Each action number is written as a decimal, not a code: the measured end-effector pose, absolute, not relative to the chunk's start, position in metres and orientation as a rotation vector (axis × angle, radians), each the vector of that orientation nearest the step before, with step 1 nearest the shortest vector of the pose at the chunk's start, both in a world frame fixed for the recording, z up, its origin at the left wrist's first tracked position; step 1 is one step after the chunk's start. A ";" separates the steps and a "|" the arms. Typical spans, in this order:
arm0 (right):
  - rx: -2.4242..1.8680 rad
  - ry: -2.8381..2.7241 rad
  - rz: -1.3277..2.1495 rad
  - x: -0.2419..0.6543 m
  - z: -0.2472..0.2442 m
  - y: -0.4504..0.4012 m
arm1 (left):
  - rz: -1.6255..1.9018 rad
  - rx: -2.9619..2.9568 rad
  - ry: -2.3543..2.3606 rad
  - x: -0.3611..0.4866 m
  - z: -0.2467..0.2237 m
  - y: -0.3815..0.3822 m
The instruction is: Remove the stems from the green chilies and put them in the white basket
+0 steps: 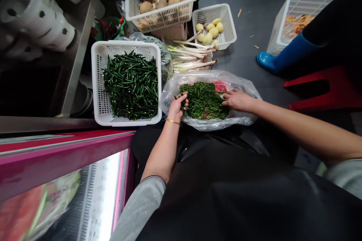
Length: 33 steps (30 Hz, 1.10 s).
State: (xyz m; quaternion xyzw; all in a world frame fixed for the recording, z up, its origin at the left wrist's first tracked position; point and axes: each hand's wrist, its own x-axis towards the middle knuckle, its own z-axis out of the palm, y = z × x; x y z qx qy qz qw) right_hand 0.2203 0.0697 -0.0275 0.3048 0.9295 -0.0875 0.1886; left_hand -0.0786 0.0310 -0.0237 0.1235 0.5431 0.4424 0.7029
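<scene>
A clear plastic bag lies spread in front of me, with a heap of thin green stems and some red showing under them. My left hand is at the bag's left side, palm up, its fingers curled around a few dark green chillies. At the right edge of the heap, my right hand has its fingertips drawn together on the stems; what they pinch is hidden. Left of the bag stands a white basket full of green chillies.
Behind the bag lie spring onions. Farther back are a small basket of peeled potatoes and a larger crate of unpeeled ones. A person's blue boot, a red stool and another crate are at right. A pink-edged glass case is at left.
</scene>
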 end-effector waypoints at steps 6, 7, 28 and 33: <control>1.014 2.729 -0.293 0.181 -0.020 0.074 | 0.967 0.376 1.183 -0.079 -0.016 0.027; 1.000 2.769 -0.301 0.166 -0.026 0.071 | 0.942 0.389 1.193 -0.078 -0.018 0.026; 1.305 2.345 -0.444 0.134 -0.048 0.116 | 0.883 0.445 1.177 -0.073 -0.026 0.022; 1.200 2.343 -0.576 0.171 -0.029 0.094 | 0.929 0.351 1.022 -0.072 -0.021 0.025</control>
